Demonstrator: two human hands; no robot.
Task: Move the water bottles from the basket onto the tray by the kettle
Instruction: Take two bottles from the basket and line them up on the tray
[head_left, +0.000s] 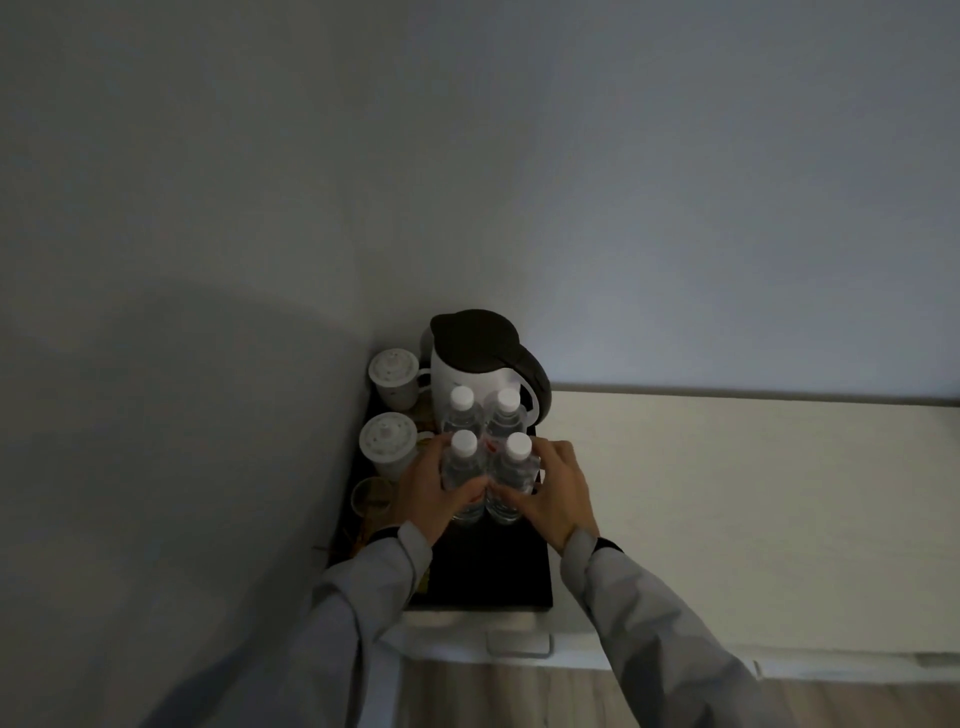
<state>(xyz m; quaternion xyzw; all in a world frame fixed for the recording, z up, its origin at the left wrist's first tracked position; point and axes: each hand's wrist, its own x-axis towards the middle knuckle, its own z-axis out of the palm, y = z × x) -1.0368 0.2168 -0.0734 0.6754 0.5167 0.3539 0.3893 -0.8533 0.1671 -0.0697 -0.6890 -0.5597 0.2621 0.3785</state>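
Several clear water bottles with white caps stand upright in a tight square on the black tray (493, 577), right in front of the white kettle (470, 364) with its dark lid. My left hand (431, 493) wraps the front left bottle (462, 467). My right hand (550, 493) wraps the front right bottle (514, 470). Behind them are the back left bottle (461, 413) and the back right bottle (505, 413), touching the front pair. No basket is in view.
Two lidded white cups (394, 382) (387, 447) stand along the tray's left side by the wall, with a small glass (371, 496) nearer me. The pale counter (727, 519) stretches to the right. The room is dim.
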